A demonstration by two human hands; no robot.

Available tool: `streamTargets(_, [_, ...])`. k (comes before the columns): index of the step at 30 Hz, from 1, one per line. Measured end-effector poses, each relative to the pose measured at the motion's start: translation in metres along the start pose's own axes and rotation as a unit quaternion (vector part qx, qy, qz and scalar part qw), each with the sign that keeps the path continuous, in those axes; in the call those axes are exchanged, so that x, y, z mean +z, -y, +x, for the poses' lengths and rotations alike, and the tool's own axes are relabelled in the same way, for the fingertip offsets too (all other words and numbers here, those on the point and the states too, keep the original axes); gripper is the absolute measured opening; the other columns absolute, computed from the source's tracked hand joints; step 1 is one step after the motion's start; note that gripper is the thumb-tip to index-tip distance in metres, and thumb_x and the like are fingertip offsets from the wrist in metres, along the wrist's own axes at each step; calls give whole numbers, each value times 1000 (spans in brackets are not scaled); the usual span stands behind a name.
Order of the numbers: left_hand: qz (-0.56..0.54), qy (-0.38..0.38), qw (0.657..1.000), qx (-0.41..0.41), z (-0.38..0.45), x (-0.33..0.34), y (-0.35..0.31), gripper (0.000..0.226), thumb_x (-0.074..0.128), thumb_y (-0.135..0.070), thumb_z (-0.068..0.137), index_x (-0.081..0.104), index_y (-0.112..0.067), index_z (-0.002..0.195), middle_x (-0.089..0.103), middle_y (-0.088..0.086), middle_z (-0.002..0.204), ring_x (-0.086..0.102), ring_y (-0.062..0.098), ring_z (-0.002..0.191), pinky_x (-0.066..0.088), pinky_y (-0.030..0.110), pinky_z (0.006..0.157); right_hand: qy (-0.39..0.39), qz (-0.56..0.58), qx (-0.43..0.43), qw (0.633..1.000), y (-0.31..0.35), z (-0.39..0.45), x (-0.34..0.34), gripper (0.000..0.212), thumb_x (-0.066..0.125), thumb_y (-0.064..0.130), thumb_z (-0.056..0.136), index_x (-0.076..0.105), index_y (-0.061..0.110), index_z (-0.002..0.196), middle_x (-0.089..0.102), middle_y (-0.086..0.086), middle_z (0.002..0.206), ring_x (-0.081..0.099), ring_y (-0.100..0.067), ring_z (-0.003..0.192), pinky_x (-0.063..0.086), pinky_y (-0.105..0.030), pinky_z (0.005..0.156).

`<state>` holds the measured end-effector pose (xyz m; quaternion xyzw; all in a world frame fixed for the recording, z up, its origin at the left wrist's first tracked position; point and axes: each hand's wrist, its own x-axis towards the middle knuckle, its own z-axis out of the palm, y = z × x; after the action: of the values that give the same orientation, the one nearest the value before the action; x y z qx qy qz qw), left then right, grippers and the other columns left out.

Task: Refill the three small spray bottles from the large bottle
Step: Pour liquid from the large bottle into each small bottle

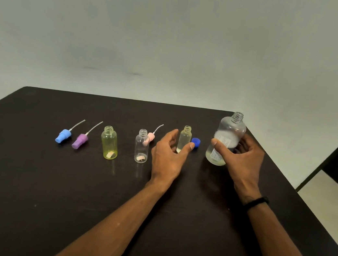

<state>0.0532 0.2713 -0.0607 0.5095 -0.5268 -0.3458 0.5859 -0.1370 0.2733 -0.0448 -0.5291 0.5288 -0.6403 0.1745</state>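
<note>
Right hand [243,156]: fingers curled round large bottle [226,141], uncapped, neck up, axis slightly tilted, at table's [30,174] right. Left hand [168,155]: fingers loosely spread, holding nothing, beside upright rightmost small bottle [184,139]. Blue cap [195,142] behind.

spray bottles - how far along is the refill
Done: all three spray tops and the blue cap are off. In hand: the right hand grips the large bottle; the left hand opens around the rightmost small bottle. Left: filling the three bottles, recapping.
</note>
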Motion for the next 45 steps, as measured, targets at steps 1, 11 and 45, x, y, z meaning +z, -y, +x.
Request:
streamTargets(1, [-1, -2, 1000, -5, -5, -2, -1, 73, 85, -31, 88, 54, -12, 151, 65, 0, 144, 62, 9, 130, 50, 13, 100, 2, 0, 2, 1000, 1, -2, 0, 57, 101, 33, 71, 74, 28, 121, 79, 10, 114, 77, -7, 106, 62, -36, 96])
streamTargets(11, [19, -133, 990, 36, -71, -45, -27, 15, 79, -26, 93, 64, -26, 90, 68, -7, 78, 64, 7, 68, 50, 16, 64, 14, -26, 16, 999, 10, -17, 3, 73, 100, 41, 68, 70, 21, 131, 77, 6, 120, 75, -7, 109, 62, -34, 98])
streamTargets(45, [77, -197, 977, 6, -51, -59, -22, 42, 76, -44, 93, 63, -35, 131, 72, -18, 118, 72, 9, 85, 61, 44, 85, 25, -91, -44, 995, 20, -27, 1, 81, 94, 51, 69, 65, 18, 138, 68, 10, 121, 68, -7, 106, 48, -6, 86])
